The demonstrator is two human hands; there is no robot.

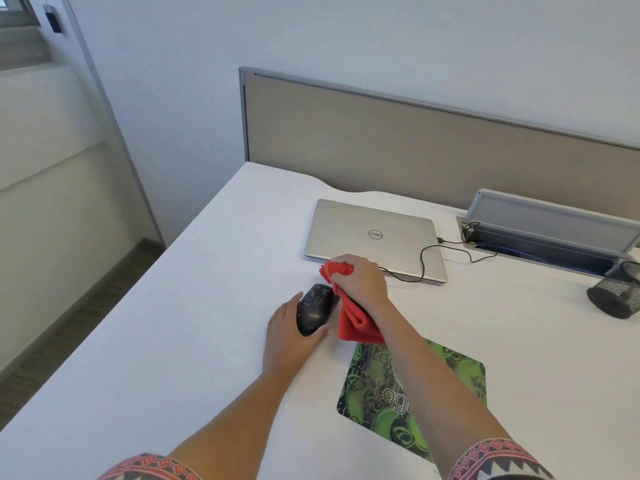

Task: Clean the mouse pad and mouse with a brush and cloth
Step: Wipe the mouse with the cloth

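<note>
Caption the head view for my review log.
Left hand grips the black mouse while right hand holds a red cloth at its side.

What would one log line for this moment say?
left hand: holds mouse; right hand: grips red cloth at mouse; mouse: off mouse pad

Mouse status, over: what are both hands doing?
Left hand holds black mouse on the desk. Right hand grips red cloth beside it. Mouse pad lies nearer, mouse off it.
</note>
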